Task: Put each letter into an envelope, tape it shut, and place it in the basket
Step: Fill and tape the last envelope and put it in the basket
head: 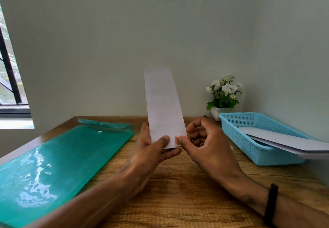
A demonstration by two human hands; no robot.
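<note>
1. White envelope point(162, 106) held upright at frame centre above wooden table point(178, 183), long axis vertical, top leaning slightly toward 11 o'clock.
2. Left hand point(151, 149) clamped on envelope's lower end: thumb across front face, fingers curled behind and under bottom edge.
3. Right hand point(201, 138) at 3 o'clock of envelope's bottom corner, thumb and forefinger pinching a small clear tape piece point(179, 139) against lower right edge; other fingers curled in.
4. Black wristband point(270, 204) on right wrist, 5 o'clock of frame.
5. Blue plastic basket point(240, 133) at 3 o'clock on table, well apart from hands; white envelopes point(284, 142) lying inside, ends sticking out over near right rim.
6. Teal plastic document folder point(53, 160) flat on table at 8 o'clock, snap flap at far end.
7. Small potted plant with white flowers point(223, 94) at 2 o'clock against wall, just behind basket's far left corner.
8. Window point(8, 78) at 9 o'clock, frame edge.
</note>
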